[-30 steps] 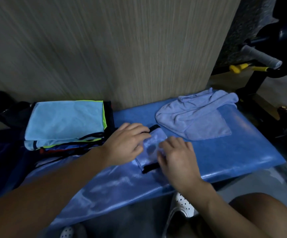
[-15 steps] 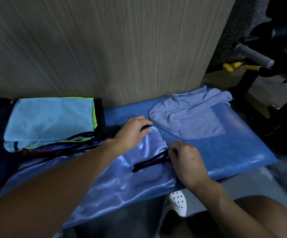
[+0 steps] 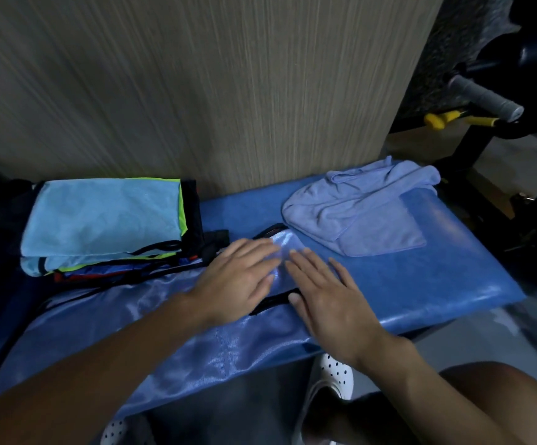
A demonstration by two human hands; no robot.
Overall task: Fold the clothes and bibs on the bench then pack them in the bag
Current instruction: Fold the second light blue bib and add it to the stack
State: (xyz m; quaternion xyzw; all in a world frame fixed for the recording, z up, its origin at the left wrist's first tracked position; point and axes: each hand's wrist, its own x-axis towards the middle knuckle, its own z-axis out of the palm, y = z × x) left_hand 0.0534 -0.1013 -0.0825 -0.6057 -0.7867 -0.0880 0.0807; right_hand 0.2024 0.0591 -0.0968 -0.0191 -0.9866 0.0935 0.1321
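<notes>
L hand [image 3: 239, 277] & R hand [image 3: 326, 295] spread flat, pressing shiny blue bib [image 3: 284, 252], on bench [image 3: 453, 277]

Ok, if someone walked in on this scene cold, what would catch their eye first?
First, the two hands in the middle of the blue bench: the left hand and right hand lie flat, side by side, pressing a shiny blue bib with black trim. Next come the stack of folded clothes at the bench's left end, topped by a light blue piece, and the rumpled lilac cloth lying unfolded at the far right.
</notes>
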